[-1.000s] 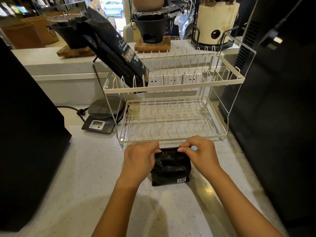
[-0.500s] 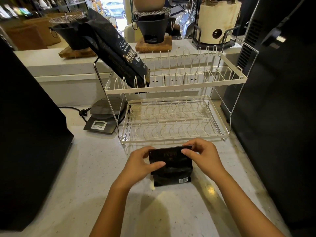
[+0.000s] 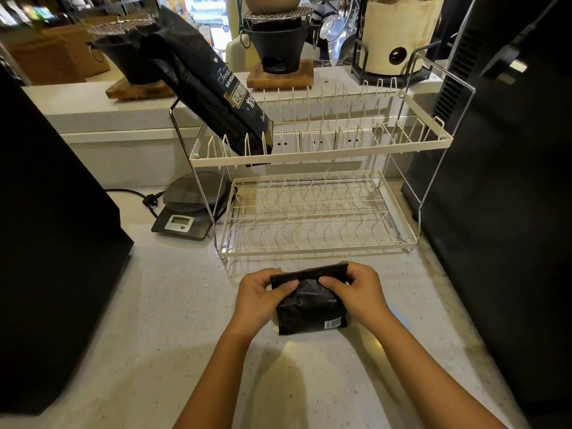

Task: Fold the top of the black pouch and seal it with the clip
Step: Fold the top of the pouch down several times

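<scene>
The black pouch (image 3: pixel 311 308) stands on the table (image 3: pixel 173 305) before the dish rack (image 3: pixel 318 212), left hand (image 3: pixel 258 295) and right hand (image 3: pixel 356 289) each pinching a top corner, apparently to crease its fold flat.

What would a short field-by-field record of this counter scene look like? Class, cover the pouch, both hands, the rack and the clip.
pouch: small black pouch standing on the counter, top strip folded over
left hand: left hand pinching the pouch's top left
right hand: right hand pinching the top right
rack: two-tier dish rack behind, large black bag leaning on its upper tier
scale: kitchen scale left of the rack
clip: none visible
</scene>
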